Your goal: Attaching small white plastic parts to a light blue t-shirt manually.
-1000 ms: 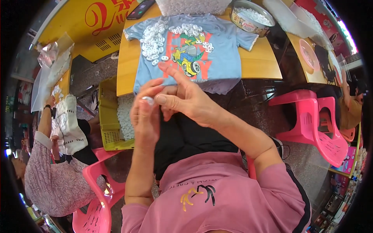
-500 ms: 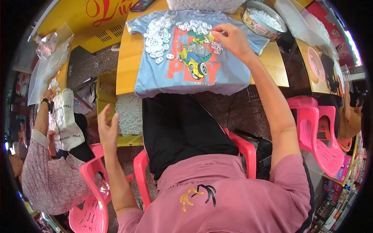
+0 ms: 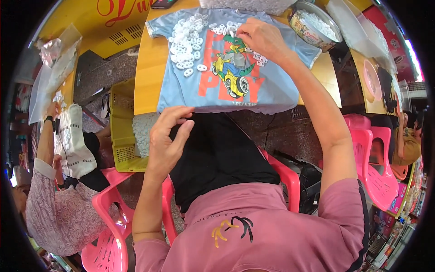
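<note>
A blue T-shirt (image 3: 181, 88) with a dinosaur print lies spread over the wooden table. Small white oval pieces with two holes (image 3: 183, 45) are heaped on its left part, and a smaller group (image 3: 222, 29) lies near the collar. My right hand (image 3: 263, 38) is over the shirt, fingertips pinched at the right end of that smaller group; what they hold is hidden. A few more pieces (image 3: 260, 59) lie under its wrist. My left hand (image 3: 166, 143) hangs at the table's front edge by the shirt hem, thumb and fingers apart, holding nothing.
Behind the shirt stands a clear container of white pieces (image 3: 247, 3), with a round tin (image 3: 312, 27) at its right. A yellow crate (image 3: 122, 136) with white pieces sits below, left. Another person (image 3: 68, 204) works at the left; pink chairs (image 3: 374, 158) stand at the right.
My left hand has come up and to the right, reaching the shirt's front hem. The right hand has shifted slightly left and up toward the small group of white pieces.
</note>
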A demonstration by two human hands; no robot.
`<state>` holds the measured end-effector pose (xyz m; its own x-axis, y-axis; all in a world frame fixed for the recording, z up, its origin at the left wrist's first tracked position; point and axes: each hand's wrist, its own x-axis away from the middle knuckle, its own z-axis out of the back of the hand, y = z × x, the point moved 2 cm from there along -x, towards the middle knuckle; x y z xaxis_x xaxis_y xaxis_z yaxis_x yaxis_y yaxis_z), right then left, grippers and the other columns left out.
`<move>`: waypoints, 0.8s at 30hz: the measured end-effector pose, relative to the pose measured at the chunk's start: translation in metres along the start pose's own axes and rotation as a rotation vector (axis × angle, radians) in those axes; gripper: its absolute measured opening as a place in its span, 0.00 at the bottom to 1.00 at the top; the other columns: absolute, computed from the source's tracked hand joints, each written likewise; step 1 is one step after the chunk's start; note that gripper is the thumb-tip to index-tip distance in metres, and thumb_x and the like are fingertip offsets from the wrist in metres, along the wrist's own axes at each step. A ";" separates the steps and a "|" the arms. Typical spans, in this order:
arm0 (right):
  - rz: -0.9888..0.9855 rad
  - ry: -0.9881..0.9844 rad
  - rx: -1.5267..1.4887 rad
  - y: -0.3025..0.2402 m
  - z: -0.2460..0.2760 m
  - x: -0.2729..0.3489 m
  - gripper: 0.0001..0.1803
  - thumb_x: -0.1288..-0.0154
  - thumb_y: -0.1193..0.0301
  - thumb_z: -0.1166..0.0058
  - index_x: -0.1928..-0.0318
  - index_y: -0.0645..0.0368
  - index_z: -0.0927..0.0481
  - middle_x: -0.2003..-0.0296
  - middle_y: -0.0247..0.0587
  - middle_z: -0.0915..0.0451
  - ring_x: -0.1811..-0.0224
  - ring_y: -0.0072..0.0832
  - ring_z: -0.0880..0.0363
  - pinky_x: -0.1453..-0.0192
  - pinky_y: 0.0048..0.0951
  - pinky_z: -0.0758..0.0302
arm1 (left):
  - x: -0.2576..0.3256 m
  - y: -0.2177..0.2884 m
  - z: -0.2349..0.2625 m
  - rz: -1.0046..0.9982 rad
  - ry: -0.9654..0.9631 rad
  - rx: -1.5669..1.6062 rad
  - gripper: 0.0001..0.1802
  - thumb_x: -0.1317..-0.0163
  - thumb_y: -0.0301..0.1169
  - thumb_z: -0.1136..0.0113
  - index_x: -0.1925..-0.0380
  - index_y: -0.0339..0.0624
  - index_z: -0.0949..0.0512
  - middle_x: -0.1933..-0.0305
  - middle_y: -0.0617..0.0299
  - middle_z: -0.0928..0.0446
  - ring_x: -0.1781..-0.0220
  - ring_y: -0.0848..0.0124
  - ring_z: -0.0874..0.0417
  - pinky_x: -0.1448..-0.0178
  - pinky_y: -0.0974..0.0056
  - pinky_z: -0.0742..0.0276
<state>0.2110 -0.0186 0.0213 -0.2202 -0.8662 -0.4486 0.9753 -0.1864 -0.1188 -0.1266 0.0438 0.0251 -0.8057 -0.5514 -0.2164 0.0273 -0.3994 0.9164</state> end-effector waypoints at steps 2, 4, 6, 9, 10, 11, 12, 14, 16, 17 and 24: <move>0.036 0.030 0.006 0.000 -0.003 0.001 0.07 0.39 0.66 0.43 0.63 0.53 0.17 0.65 0.37 0.22 0.63 0.40 0.20 0.60 0.39 0.24 | -0.006 0.003 -0.005 -0.023 -0.034 -0.003 0.12 0.39 0.19 0.40 0.54 0.34 0.20 0.57 0.55 0.20 0.57 0.68 0.18 0.51 0.67 0.23; 0.073 0.062 0.009 -0.003 -0.002 0.002 0.06 0.39 0.67 0.42 0.63 0.53 0.18 0.65 0.36 0.22 0.64 0.40 0.20 0.61 0.38 0.24 | -0.013 0.005 -0.011 -0.027 -0.030 0.020 0.12 0.39 0.20 0.40 0.55 0.34 0.20 0.58 0.55 0.20 0.58 0.69 0.18 0.52 0.67 0.23; 0.117 0.036 -0.035 -0.006 0.002 0.004 0.06 0.40 0.68 0.41 0.65 0.55 0.19 0.65 0.37 0.23 0.65 0.40 0.20 0.61 0.37 0.25 | -0.020 0.009 -0.015 -0.031 -0.024 0.041 0.11 0.38 0.20 0.40 0.55 0.33 0.20 0.59 0.55 0.20 0.59 0.69 0.18 0.52 0.67 0.23; 0.135 -0.028 -0.105 -0.008 0.008 0.005 0.07 0.40 0.68 0.40 0.65 0.57 0.19 0.65 0.37 0.23 0.65 0.40 0.20 0.61 0.37 0.25 | -0.028 0.015 -0.020 -0.047 -0.057 0.014 0.11 0.38 0.21 0.40 0.55 0.33 0.20 0.59 0.55 0.20 0.60 0.69 0.19 0.53 0.67 0.24; 0.133 -0.028 -0.106 -0.006 0.010 0.006 0.07 0.40 0.68 0.40 0.65 0.57 0.19 0.65 0.37 0.23 0.65 0.40 0.20 0.61 0.37 0.25 | -0.030 0.015 -0.021 -0.033 -0.099 0.019 0.11 0.35 0.22 0.42 0.53 0.33 0.21 0.56 0.56 0.21 0.56 0.70 0.19 0.50 0.68 0.25; 0.132 -0.052 -0.121 -0.004 0.011 0.006 0.07 0.40 0.68 0.40 0.65 0.57 0.19 0.65 0.38 0.23 0.64 0.40 0.21 0.60 0.37 0.25 | -0.031 0.015 -0.023 -0.019 -0.142 0.024 0.11 0.33 0.23 0.44 0.51 0.34 0.21 0.53 0.57 0.22 0.51 0.72 0.20 0.46 0.69 0.25; 0.131 -0.077 -0.136 -0.003 0.012 0.007 0.07 0.40 0.68 0.40 0.64 0.58 0.19 0.64 0.38 0.23 0.64 0.40 0.21 0.60 0.37 0.25 | -0.032 0.015 -0.024 -0.018 -0.144 0.023 0.11 0.33 0.23 0.44 0.51 0.34 0.21 0.53 0.57 0.22 0.51 0.72 0.20 0.46 0.69 0.25; 0.123 -0.088 -0.135 -0.002 0.012 0.007 0.08 0.40 0.67 0.40 0.64 0.58 0.19 0.64 0.38 0.22 0.63 0.40 0.21 0.59 0.37 0.25 | -0.035 0.014 -0.028 0.011 -0.154 0.044 0.11 0.33 0.23 0.44 0.51 0.34 0.21 0.53 0.58 0.22 0.51 0.72 0.20 0.46 0.69 0.26; 0.115 -0.099 -0.131 0.000 0.010 0.007 0.08 0.40 0.67 0.40 0.64 0.58 0.19 0.63 0.39 0.22 0.62 0.40 0.21 0.58 0.37 0.25 | -0.039 0.014 -0.033 -0.001 -0.129 0.065 0.11 0.34 0.23 0.42 0.54 0.33 0.21 0.56 0.56 0.21 0.56 0.70 0.19 0.49 0.68 0.25; 0.120 -0.099 -0.130 0.002 0.010 0.005 0.08 0.40 0.67 0.40 0.64 0.58 0.19 0.63 0.39 0.22 0.62 0.41 0.21 0.57 0.38 0.26 | -0.042 0.014 -0.035 -0.015 -0.101 0.087 0.10 0.36 0.23 0.41 0.56 0.32 0.20 0.60 0.54 0.20 0.60 0.68 0.19 0.53 0.67 0.24; 0.096 -0.150 -0.118 -0.004 0.014 0.003 0.08 0.39 0.68 0.42 0.62 0.59 0.19 0.65 0.41 0.22 0.62 0.42 0.21 0.57 0.39 0.26 | -0.064 0.009 -0.047 -0.049 -0.083 0.169 0.09 0.35 0.25 0.40 0.57 0.32 0.20 0.61 0.56 0.20 0.61 0.70 0.20 0.54 0.67 0.25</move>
<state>0.2063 -0.0272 0.0330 -0.1124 -0.9385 -0.3265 0.9807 -0.0518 -0.1887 -0.0471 0.0409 0.0314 -0.8497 -0.4693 -0.2402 -0.1074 -0.2920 0.9504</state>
